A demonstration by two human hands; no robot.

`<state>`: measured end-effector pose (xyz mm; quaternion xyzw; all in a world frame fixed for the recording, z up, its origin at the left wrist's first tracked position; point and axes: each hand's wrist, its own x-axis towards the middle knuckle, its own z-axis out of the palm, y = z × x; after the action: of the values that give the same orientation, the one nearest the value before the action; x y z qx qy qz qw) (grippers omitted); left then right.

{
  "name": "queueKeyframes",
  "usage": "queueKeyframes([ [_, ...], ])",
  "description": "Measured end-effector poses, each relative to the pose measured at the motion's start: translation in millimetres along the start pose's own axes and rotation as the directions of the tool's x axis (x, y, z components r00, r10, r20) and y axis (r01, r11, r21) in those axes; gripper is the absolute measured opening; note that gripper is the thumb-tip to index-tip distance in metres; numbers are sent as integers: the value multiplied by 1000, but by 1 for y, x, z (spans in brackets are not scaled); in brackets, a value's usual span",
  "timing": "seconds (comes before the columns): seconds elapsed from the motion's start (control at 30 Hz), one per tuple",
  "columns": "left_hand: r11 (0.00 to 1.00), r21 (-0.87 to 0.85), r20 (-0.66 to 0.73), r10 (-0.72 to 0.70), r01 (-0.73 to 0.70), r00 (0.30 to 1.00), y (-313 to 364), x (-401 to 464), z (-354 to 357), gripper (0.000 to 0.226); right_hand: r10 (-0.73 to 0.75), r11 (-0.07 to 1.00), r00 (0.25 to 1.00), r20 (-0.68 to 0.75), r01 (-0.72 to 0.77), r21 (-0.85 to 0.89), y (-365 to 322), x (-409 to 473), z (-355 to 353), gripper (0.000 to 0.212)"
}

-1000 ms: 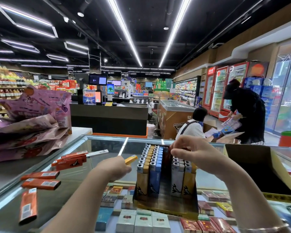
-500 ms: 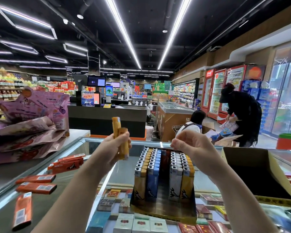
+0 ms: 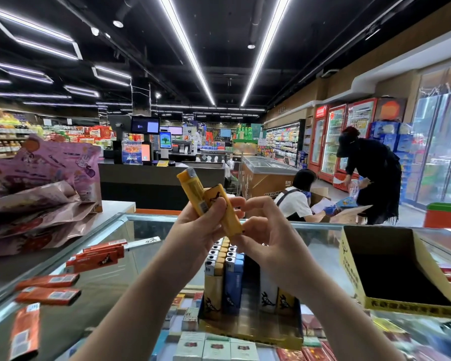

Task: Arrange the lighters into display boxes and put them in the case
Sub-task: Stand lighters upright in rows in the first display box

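Lighters, two of them yellow, are raised above the glass counter, clasped in the left hand, whose fingers curl round their lower halves; one shows a metal cap at its top and a small barcode sticker, the other a black leaping-animal logo with script too small to read. The right hand meets them from the right, its fingertips pinching the bottom end of the logo-marked lighter. Half a second ago the left hand held the pair alone, more upright, while the right hand hovered over the box apart from them; now both hands have come together higher up. Directly below stands the display box, yellow-walled, with upright rows of yellow, blue and white lighters, each printed with the same animal logo. To the right sits an empty yellow display box with dark printed characters along its front edge, not legible. Both boxes rest on the glass display case, through which cigarette packs show. Orange lighters lie scattered on the glass at left, near pink snack bags. Beyond the counter a person in black bends forward and another in a white top crouches by cartons.
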<state>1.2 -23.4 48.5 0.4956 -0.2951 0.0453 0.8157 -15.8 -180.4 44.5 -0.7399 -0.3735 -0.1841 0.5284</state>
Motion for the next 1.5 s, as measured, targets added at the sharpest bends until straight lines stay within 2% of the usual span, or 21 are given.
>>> queueKeyframes([
  [0.07, 995, 100, 25, 6, -8, 1000, 1, -1, 0, 29, -12, 1000, 1000, -4, 12, -2, -2, 1, 0, 44],
  [0.2, 978, 209, 27, 6, -12, 1000, 0, -3, 5, 19, -30, 1000, 999, -38, 30, 8, -4, 0, -1, 45],
  [0.3, 955, 295, 95, -16, -13, 995, -3, -5, 7, 21, -38, 999, 999, 1, 38, -31, -2, -1, 0, 63],
  [0.37, 935, 354, 131, -46, -4, 990, -2, -6, 9, 20, -27, 999, 999, 44, 28, -29, -2, -1, -2, 68],
  [0.5, 904, 428, 100, -42, -5, 994, -6, -3, 4, 20, 34, 993, 997, 72, -42, 110, -9, 2, -18, 44],
  [0.63, 901, 429, 18, -73, 58, 997, -9, 1, -2, 32, 177, 977, 984, 25, -179, 112, -12, 2, -43, 23],
  [0.87, 823, 559, -24, -107, 102, 994, -13, 0, -2, 32, 345, 938, 921, 182, -334, -92, -13, -1, -59, 16],
  [1.0, 790, 607, -31, -89, 89, 996, -14, 1, -3, 28, 384, 918, 896, 221, -344, -199, -13, -2, -61, 18],
  [1.07, 788, 611, -27, -73, 74, 997, -14, 1, -3, 28, 339, 938, 922, 189, -317, -138, -14, -2, -62, 16],
  [1.17, 782, 623, -11, -35, 34, 999, -14, 1, -2, 26, 235, 963, 971, 35, -237, 131, -14, -1, -62, 17],
  [1.27, 802, 597, -13, -3, 10, 1000, -13, 0, -2, 30, 223, 938, 970, -96, -187, 290, -11, 2, -55, 24],
  [1.33, 843, 538, -31, 16, 3, 999, -12, 0, -1, 30, 246, 932, 959, -138, -195, 304, -7, 4, -47, 27],
  [1.4, 884, 468, -53, 52, -22, 997, -10, 1, -1, 27, 236, 943, 962, -134, -194, 270, -5, 4, -40, 22],
  [1.5, 893, 439, -71, 139, -95, 988, -7, 1, -1, 21, 198, 964, 980, -27, -190, 187, -6, 3, -34, 24],
])
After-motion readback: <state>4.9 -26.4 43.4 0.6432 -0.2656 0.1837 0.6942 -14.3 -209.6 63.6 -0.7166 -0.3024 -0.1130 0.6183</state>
